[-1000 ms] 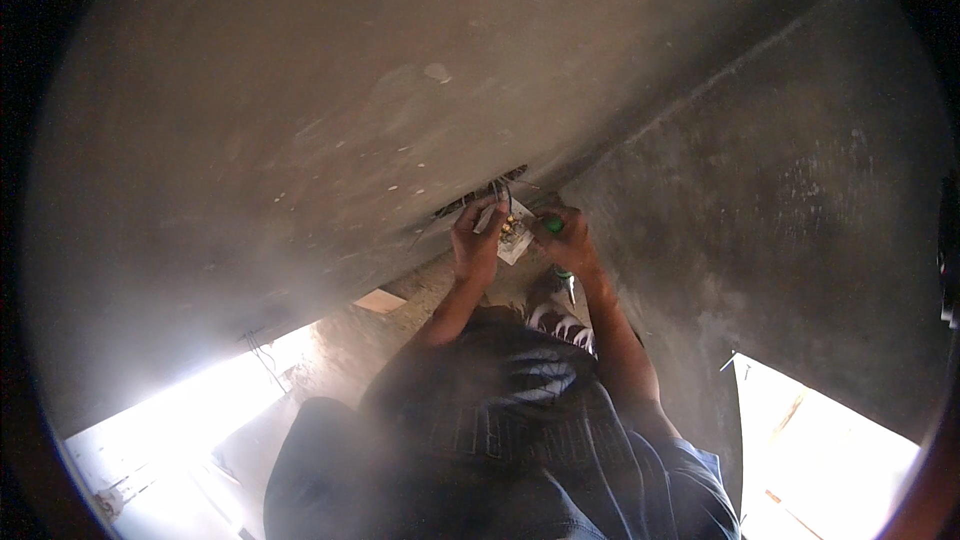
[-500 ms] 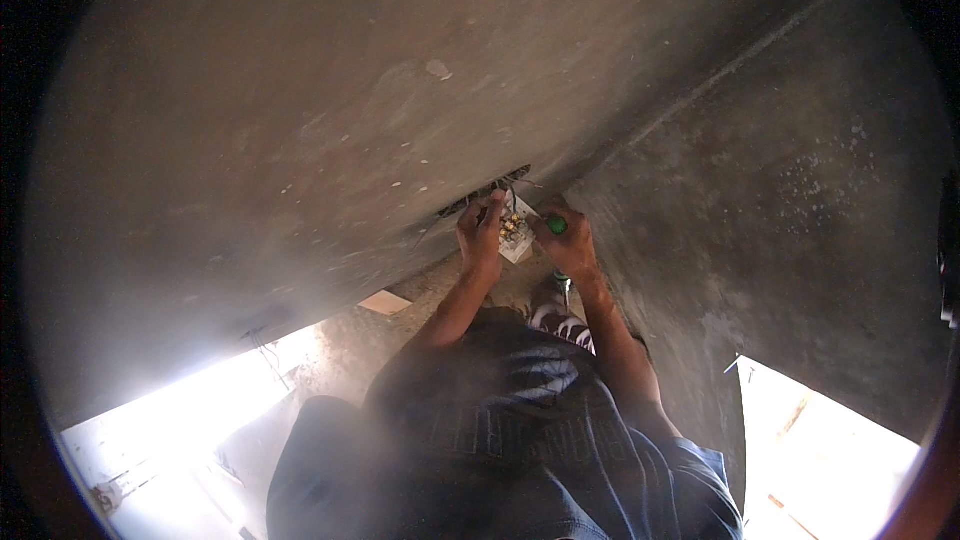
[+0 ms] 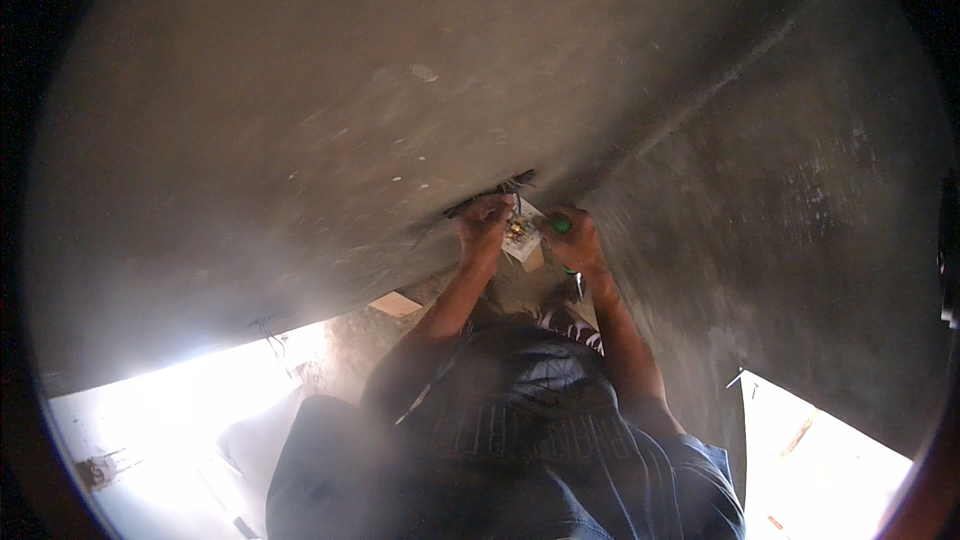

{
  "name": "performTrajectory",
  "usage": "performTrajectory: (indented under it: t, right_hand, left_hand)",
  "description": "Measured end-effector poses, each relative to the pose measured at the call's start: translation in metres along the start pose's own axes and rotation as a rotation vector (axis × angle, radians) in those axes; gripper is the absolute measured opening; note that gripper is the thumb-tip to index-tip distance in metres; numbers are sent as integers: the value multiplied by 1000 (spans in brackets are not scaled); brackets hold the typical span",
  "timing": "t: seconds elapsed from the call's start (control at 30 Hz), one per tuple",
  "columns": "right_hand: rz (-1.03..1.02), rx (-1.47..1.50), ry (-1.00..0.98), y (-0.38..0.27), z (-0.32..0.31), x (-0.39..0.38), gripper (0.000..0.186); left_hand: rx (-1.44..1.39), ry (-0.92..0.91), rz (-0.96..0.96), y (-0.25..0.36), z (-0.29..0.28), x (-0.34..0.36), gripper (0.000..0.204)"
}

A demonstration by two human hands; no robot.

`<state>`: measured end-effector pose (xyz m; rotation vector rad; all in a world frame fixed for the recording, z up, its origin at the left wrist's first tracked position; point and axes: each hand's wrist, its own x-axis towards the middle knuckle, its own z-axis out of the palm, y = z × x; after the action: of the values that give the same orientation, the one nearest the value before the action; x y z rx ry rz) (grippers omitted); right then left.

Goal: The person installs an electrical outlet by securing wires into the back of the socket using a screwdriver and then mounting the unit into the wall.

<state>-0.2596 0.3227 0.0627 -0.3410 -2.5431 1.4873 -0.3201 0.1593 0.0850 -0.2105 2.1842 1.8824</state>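
A white electrical plate is tilted away from the wall, its back facing me, with brass-coloured terminals and bits of wire. My left hand is closed at its upper left edge, fingers pinched together; what they hold is hidden. On the plate's other side, my right hand is wrapped round a green-handled screwdriver. Only the handle's rounded end shows; its tip cannot be made out. Dark wires come out of a narrow slot in the wall just above the plate.
Grey plastered walls meet in a corner beyond my hands. Below my right hand shows a green and silver tool, partly hidden. A pale flat piece lies on the floor to the left. Bright light comes in at both lower sides.
My left hand's fingers have folded in closer together over the plate's edge. The right hand stays beside the plate with the screwdriver. The view has shifted slightly.
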Motion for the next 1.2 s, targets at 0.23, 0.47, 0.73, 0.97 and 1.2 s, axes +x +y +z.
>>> performTrajectory:
  t: [0.23,0.47,0.73,0.97,1.2]
  right_hand:
    - [50,136,-118,9,-3,10,27]
    - [-64,103,-60,-6,-2,1,23]
    - [106,249,54,-12,-11,-7,31]
    - [532,1093,239,2,-118,-43,34]
    - [563,478,62,22,-160,-87,33]
  left_hand:
    - [46,-51,-52,-8,-4,4,37]
    - [-213,-144,190,-23,-10,-1,33]
    - [-194,-38,-15,-12,-3,2,21]
    - [-260,-66,102,-27,-4,7,24]
    - [-559,-124,-122,-47,-7,17,25]
